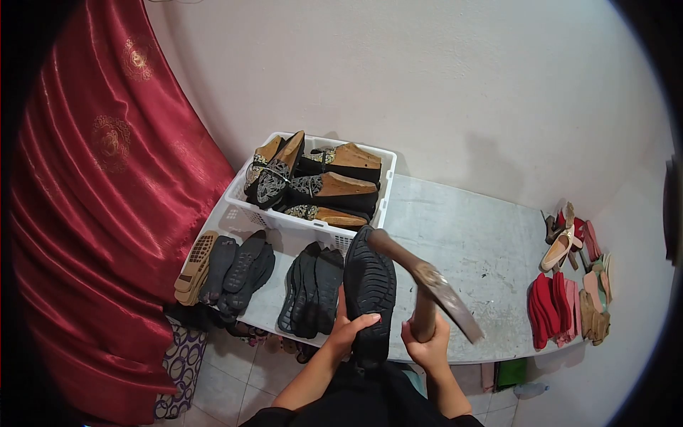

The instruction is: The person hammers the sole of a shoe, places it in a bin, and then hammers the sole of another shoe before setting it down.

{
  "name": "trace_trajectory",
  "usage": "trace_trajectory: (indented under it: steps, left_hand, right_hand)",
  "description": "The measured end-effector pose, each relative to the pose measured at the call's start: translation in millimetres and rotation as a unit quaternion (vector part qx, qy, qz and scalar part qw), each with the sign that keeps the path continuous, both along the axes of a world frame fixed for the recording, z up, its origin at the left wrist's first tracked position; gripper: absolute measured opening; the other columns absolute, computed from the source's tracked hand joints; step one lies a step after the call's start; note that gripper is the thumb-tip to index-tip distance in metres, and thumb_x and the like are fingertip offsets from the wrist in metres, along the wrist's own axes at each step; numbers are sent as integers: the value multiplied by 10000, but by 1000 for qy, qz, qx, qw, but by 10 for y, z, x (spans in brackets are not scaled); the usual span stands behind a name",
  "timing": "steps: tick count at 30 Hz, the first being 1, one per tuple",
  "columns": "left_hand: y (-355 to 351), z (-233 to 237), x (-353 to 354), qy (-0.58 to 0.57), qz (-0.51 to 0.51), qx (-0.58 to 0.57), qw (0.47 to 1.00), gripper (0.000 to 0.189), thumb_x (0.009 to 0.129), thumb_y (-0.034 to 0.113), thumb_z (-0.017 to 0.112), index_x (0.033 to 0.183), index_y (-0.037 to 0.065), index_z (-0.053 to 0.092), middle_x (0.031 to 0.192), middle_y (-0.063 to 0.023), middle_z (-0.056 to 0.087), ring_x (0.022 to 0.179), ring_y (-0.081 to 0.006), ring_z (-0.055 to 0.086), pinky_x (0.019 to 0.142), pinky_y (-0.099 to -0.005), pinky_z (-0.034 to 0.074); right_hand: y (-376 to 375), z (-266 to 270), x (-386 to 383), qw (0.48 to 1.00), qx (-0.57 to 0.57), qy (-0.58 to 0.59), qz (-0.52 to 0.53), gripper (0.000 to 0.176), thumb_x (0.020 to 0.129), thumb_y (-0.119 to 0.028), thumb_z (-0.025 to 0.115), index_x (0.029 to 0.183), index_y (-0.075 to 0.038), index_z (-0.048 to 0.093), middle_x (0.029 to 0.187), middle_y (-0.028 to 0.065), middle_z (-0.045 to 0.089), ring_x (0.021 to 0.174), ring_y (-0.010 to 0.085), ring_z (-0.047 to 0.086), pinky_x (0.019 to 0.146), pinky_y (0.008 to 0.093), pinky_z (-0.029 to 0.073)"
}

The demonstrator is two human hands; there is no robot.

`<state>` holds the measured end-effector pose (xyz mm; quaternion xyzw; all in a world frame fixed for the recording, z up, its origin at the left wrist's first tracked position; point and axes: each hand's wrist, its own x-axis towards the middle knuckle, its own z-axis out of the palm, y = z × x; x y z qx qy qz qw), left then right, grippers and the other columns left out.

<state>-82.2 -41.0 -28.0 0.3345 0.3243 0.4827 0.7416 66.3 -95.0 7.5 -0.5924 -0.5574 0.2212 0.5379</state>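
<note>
A black shoe (370,281) stands nearly upright in front of me, its ridged sole facing me. My left hand (350,333) grips it low on one side, the thumb lying across the sole. To the right, my right hand (430,346) is wrapped round the short wooden handle of a hammer (439,288). The hammer's long metal head slants from the upper part of the sole down to the right, and its rounded end overlaps the shoe's edge in this view.
A white plastic basket (235,201) holds several shoes on wooden lasts. Dark soles (310,292) and tan soles (196,267) lie along the front left of the pale table (462,242). Red soles (546,311) and loose shoes (560,245) occupy its right end. A red curtain (121,213) hangs left.
</note>
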Motion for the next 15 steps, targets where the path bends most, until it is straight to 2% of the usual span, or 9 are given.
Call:
trace_trajectory:
  steps: [2, 4, 5, 6, 8, 10, 12, 14, 15]
  left_hand:
    - [-10, 74, -1, -3, -5, -32, 999, 834, 665, 60, 662, 1352, 126, 194, 1158, -108, 452, 1022, -211, 503, 839, -315, 450]
    - [-28, 54, -1, -4, -8, -68, 998, 833, 664, 70, 665, 1351, 128, 196, 1157, -106, 451, 1022, -209, 501, 841, -317, 449]
    - [-14, 2, 9, 2, -2, -49, 999, 831, 664, 71, 665, 1349, 130, 198, 1152, -105, 454, 1013, -208, 506, 836, -320, 451]
    - [-3, -24, 19, 7, 3, -30, 1000, 830, 664, 72, 665, 1348, 133, 199, 1148, -104, 457, 1004, -208, 510, 832, -324, 454]
    - [-7, 9, 16, 7, -1, -25, 1000, 832, 662, 79, 668, 1348, 134, 200, 1148, -103, 457, 1004, -209, 510, 829, -321, 454]
    - [-14, 33, 6, 8, -2, -20, 1000, 835, 661, 85, 670, 1348, 134, 200, 1148, -102, 458, 1004, -210, 510, 827, -318, 455]
    - [-24, 36, 2, 13, -5, -72, 997, 830, 659, 88, 670, 1345, 132, 204, 1155, -101, 455, 1015, -218, 504, 834, -312, 449]
    - [-24, 21, -5, 14, -6, -63, 998, 824, 660, 89, 672, 1340, 128, 209, 1162, -101, 449, 1026, -221, 499, 848, -313, 440]
    - [-10, 9, -3, 14, -8, -52, 999, 817, 660, 90, 673, 1335, 123, 214, 1170, -101, 442, 1037, -223, 493, 861, -313, 431]
  right_hand:
    - [26, 99, 47, 1000, -13, -2, 15, 161, 676, -40, 653, 782, -1, 539, 626, 24, 522, 562, 94, 481, 541, 245, 400]
    - [15, 108, 67, 999, -2, -52, 6, 278, 648, -83, 679, 900, -1, 595, 630, 116, 589, 533, 203, 593, 535, 277, 458]
    - [15, 11, 62, 1000, -18, -8, 5, 278, 651, -83, 675, 905, -3, 595, 639, 117, 593, 546, 208, 604, 543, 279, 462]
    - [6, -31, 39, 1000, -17, -8, 4, 278, 651, -83, 675, 905, -3, 595, 639, 117, 593, 546, 208, 604, 543, 279, 462]
    - [0, -58, -51, 999, 17, 50, -12, 178, 691, -38, 653, 817, 2, 534, 634, 13, 525, 562, 89, 475, 536, 242, 400]
    - [18, -79, 12, 999, 28, -18, -7, 184, 686, -40, 658, 809, 8, 529, 631, 15, 526, 569, 86, 486, 539, 242, 404]
    - [39, 66, 47, 999, -18, -31, -3, 288, 659, -80, 660, 930, -13, 592, 657, 131, 599, 559, 194, 604, 552, 285, 467]
    - [11, 53, 75, 998, -55, -36, 3, 302, 660, -82, 662, 941, -3, 587, 677, 131, 608, 574, 193, 608, 565, 288, 472]
    - [14, 54, 53, 1000, -19, -8, -4, 234, 665, -67, 669, 859, 2, 559, 646, 76, 567, 566, 139, 545, 546, 267, 437]
